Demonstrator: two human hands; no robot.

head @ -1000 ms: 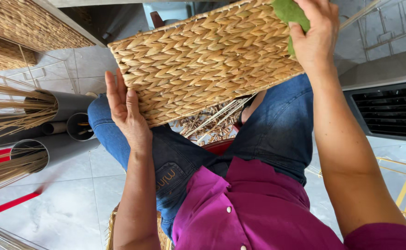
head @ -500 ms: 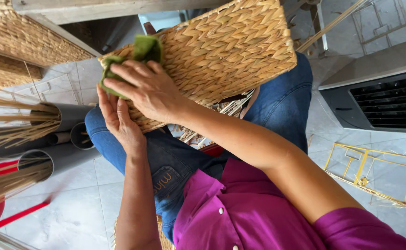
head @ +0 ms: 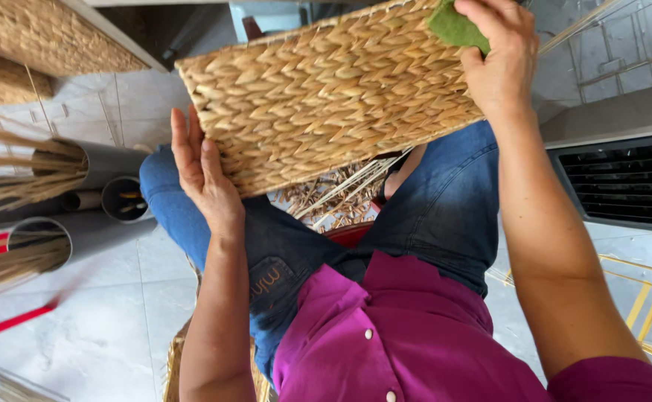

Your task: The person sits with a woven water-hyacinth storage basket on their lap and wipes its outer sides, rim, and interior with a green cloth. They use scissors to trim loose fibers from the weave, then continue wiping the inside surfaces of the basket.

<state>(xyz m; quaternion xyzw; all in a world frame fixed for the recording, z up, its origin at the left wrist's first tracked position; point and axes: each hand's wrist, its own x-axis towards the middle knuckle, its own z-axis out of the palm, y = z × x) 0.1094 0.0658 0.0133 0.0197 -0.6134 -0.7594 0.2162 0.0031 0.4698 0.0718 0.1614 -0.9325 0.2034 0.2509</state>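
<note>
Above the person's lap, a woven basket of tan plaited fibre is held tilted, its flat herringbone side facing the camera. The left hand lies open and flat against the basket's lower left edge, propping it. The right hand presses a green scouring pad onto the basket's upper right corner, fingers curled around the pad. Below the basket, loose straw scraps lie between the jeans-clad knees. Left of the basket, grey pipes hold bundles of dry stalks.
</note>
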